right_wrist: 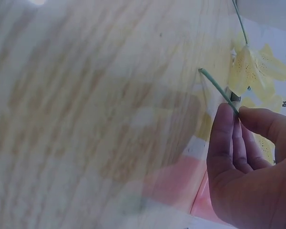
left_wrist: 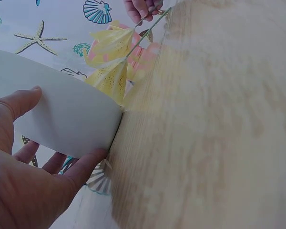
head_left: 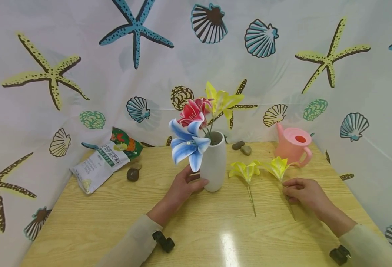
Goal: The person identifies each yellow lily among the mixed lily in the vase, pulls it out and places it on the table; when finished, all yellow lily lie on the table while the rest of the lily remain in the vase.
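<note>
A white vase point(head_left: 213, 167) stands upright on the table, holding a blue-and-white lily point(head_left: 190, 144), a red flower point(head_left: 195, 112) and a yellow lily point(head_left: 222, 99). My left hand point(head_left: 186, 185) grips the vase low on its left side; in the left wrist view the thumb lies along the vase wall point(left_wrist: 71, 109) and the fingers reach round beneath. To the right, my right hand point(head_left: 304, 193) pinches the green stem point(right_wrist: 219, 88) of an artificial yellow lily point(head_left: 278, 168) between thumb and fingertips. Another yellow lily point(head_left: 246, 172) lies between the vase and that hand.
A pink watering can point(head_left: 291, 142) sits at the back right. Two stones point(head_left: 246, 150) lie behind the vase. At the left are a printed bag point(head_left: 104, 163) and a dark round object point(head_left: 132, 174). A shell-and-starfish cloth point(head_left: 169, 55) hangs behind the wooden table point(head_left: 122, 207).
</note>
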`<action>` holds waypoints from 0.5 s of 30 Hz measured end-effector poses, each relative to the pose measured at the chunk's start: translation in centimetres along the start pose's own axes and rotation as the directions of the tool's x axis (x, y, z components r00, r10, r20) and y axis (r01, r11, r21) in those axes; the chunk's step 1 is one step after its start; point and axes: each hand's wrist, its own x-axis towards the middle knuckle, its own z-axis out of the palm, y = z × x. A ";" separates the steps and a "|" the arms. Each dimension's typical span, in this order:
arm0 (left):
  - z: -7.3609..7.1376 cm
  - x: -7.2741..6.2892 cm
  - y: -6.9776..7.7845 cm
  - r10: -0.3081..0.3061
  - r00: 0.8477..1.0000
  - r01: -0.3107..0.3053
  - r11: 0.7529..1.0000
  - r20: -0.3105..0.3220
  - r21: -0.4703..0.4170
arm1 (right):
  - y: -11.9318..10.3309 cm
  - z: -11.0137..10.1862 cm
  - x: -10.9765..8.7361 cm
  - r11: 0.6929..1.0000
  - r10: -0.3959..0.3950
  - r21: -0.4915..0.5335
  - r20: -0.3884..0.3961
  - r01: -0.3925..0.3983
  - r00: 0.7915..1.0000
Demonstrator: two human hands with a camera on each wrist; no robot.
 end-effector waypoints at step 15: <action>-0.1 0.0 0.0 0.007 1.000 -0.007 1.000 0.014 -0.022 | -0.5 -0.6 -0.5 0.999 0.011 -0.042 -0.025 -0.012 1.000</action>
